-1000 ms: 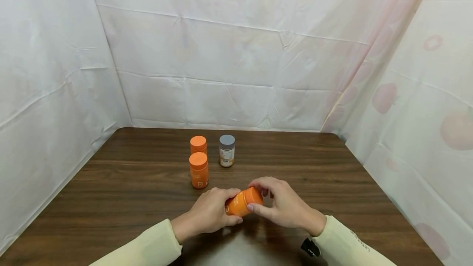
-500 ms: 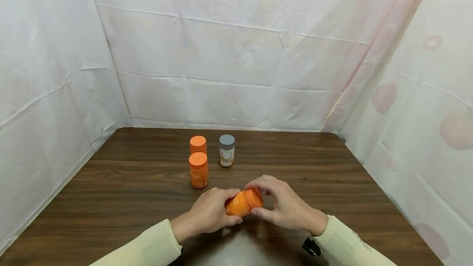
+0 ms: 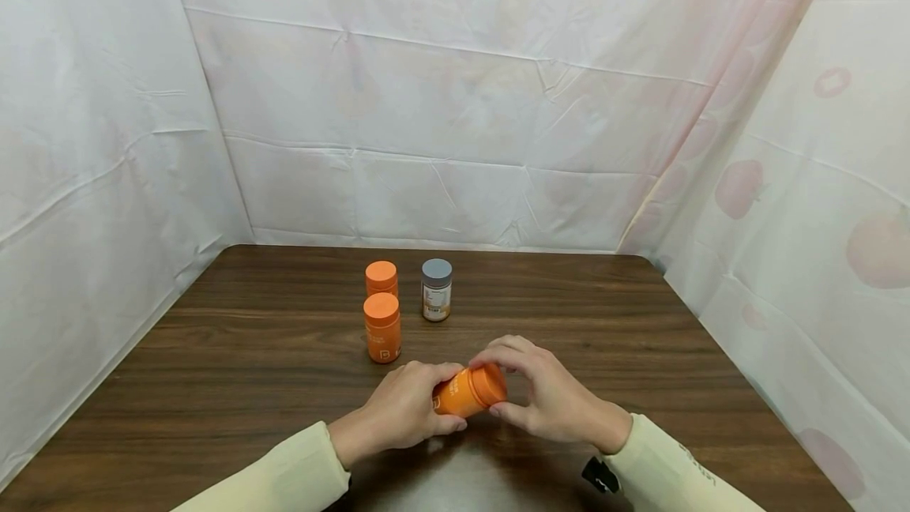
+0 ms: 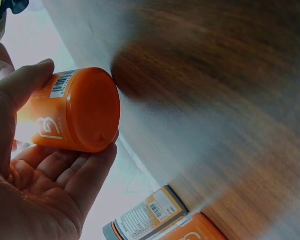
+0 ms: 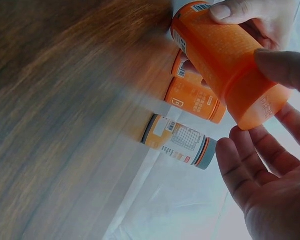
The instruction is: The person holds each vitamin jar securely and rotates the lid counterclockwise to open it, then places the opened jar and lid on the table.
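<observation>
Tilted above the near part of the table, an orange pill bottle [image 3: 455, 397] is gripped around its body by my left hand [image 3: 405, 408]. Its orange cap [image 3: 490, 384] points to the right and sits on the bottle. My right hand [image 3: 558, 400] has thumb and fingers around the cap's rim. In the right wrist view the thumb lies against the side of the cap [image 5: 257, 102], with fingertips at its far edge. The left wrist view shows the bottle's round base [image 4: 95, 110] between thumb and fingers.
Two more orange bottles stand upright left of centre, the front one [image 3: 384, 330] partly hiding the rear one [image 3: 381, 275]. Beside them is a grey-capped bottle [image 3: 437, 291] with a white label. Pale sheeting [image 3: 441, 101] encloses the dark wooden table [image 3: 249, 354] at back and sides.
My right fingers have shifted slightly left over the top of the cap, and the thumb has slid right and down along its rim. The left hand and bottle stay in place.
</observation>
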A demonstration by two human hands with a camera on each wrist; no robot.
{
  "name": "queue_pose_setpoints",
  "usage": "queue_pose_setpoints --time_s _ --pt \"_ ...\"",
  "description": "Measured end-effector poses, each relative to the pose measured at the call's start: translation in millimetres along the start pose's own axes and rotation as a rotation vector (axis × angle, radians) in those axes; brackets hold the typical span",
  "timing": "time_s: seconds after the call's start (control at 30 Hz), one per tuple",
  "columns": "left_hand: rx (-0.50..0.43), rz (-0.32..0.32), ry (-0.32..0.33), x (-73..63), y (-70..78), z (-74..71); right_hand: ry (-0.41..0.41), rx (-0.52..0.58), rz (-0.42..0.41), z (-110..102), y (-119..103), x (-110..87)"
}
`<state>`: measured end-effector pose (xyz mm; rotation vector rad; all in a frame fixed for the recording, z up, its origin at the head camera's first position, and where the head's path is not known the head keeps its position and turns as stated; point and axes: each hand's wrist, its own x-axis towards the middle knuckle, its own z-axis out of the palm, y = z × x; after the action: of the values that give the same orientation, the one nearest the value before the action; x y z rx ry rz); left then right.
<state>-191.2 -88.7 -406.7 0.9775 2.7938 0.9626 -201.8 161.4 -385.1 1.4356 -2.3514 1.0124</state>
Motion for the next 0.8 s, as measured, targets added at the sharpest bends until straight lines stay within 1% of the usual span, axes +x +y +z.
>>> queue_pose_setpoints --time_s 0.1,0.33,0.5,0.6,0.8 --pt "-0.006 -0.001 -0.002 -0.4 -0.3 0.0 0.01 -0.005 0.032 0.8 -0.5 -0.6" --pt "-0.019 -0.001 -0.004 -0.4 -1.0 0.4 0.058 -0.067 0.216 3.6 -2.8 -1.0" --pt "-0.009 0.001 0.001 -0.2 -0.5 0.3 0.043 -0.076 0.325 3.5 -3.8 0.2" --pt "-0.008 0.0 0.001 0.2 -0.3 0.1 0.03 -0.064 0.356 3.1 -3.5 1.1" --pt "-0.015 -0.001 -0.002 0.5 -0.4 0.0 0.004 -0.041 0.364 2.9 -2.7 3.2"
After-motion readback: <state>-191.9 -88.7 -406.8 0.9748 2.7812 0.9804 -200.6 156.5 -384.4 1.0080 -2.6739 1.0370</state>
